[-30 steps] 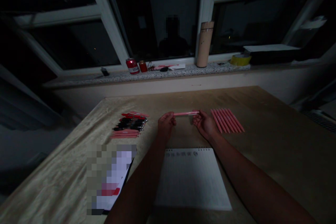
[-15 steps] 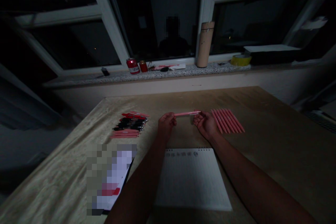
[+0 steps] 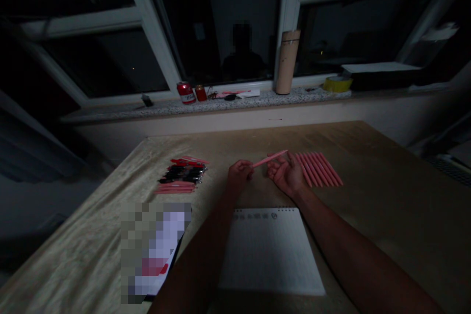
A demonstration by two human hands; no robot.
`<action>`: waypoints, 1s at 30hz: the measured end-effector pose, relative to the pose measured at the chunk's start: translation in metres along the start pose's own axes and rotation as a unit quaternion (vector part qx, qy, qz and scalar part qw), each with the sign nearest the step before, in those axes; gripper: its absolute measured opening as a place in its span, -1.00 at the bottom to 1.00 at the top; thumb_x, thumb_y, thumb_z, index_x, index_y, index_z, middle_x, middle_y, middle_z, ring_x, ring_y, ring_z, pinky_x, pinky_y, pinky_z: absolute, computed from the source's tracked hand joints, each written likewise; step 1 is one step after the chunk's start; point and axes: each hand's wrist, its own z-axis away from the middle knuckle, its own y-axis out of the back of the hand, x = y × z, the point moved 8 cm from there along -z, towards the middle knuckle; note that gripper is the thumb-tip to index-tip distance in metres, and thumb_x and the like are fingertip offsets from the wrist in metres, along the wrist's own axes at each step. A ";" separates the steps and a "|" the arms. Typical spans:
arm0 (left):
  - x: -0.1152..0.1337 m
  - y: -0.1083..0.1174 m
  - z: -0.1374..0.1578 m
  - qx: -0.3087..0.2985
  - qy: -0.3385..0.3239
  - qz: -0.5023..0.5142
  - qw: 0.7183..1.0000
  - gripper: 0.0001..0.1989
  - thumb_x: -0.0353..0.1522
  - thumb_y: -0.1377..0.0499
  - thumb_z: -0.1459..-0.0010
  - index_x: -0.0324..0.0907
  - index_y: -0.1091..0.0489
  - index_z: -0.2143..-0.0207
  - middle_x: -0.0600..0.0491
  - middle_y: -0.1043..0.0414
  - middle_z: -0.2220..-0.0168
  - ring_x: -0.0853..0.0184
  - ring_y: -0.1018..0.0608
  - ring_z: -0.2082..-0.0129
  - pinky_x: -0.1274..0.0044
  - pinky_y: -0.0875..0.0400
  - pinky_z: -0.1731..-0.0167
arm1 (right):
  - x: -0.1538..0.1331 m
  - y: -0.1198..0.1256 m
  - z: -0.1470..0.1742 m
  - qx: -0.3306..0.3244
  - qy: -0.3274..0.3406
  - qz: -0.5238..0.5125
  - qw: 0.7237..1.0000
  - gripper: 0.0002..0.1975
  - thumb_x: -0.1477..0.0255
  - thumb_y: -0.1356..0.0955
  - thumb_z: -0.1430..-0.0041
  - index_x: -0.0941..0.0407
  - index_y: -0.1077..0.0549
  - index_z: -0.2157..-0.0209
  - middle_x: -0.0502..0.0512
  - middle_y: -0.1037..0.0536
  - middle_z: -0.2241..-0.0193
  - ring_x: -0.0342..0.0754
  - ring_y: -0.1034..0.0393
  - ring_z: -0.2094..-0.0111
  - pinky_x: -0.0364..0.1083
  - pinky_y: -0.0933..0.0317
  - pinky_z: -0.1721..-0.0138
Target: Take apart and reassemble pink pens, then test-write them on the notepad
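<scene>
While a can (image 3: pixel 186 93) hides its contents, the left hand (image 3: pixel 240 173) pinches a pink pen (image 3: pixel 270 158), right hand's (image 3: pixel 287 174) grip unclear

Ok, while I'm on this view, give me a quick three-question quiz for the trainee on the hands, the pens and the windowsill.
1. True or false: the left hand grips a pink pen near one end.
2. Multiple choice: what lies on the table just to the right of the right hand? A) a spiral notepad, B) a row of pink pens, C) a red can.
3. Fill in the blank: on the windowsill, the yellow tape roll is to the ____ of the tan cylinder.

Key: 1. True. 2. B. 3. Right.
</scene>
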 end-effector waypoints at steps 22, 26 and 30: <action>0.002 0.004 0.000 0.024 -0.012 -0.051 0.998 -0.80 -0.32 -0.18 0.18 -0.24 -0.33 0.45 0.18 -0.32 0.65 0.53 -0.28 0.72 0.64 -0.12 0.68 | 0.001 0.007 -0.005 0.008 0.006 -0.112 0.994 -0.70 0.32 -0.21 -0.19 0.18 -0.50 0.38 0.12 -0.53 0.60 -0.12 -0.35 0.60 -0.14 -0.23 0.52; 0.001 0.004 -0.001 0.021 -0.013 -0.049 0.998 -0.79 -0.31 -0.18 0.16 -0.24 -0.34 0.44 0.17 -0.32 0.65 0.53 -0.29 0.72 0.64 -0.13 0.68 | 0.002 0.006 -0.004 0.012 0.000 -0.105 0.994 -0.70 0.31 -0.21 -0.19 0.19 -0.49 0.37 0.12 -0.53 0.60 -0.11 -0.36 0.60 -0.13 -0.24 0.50; 0.000 0.004 -0.002 0.022 -0.014 -0.042 0.999 -0.80 -0.31 -0.18 0.17 -0.24 -0.33 0.44 0.19 -0.31 0.66 0.53 -0.28 0.73 0.64 -0.11 0.69 | 0.000 0.004 -0.003 0.013 0.007 -0.102 0.995 -0.71 0.29 -0.22 -0.18 0.16 -0.48 0.38 0.10 -0.52 0.60 -0.11 -0.36 0.60 -0.13 -0.24 0.50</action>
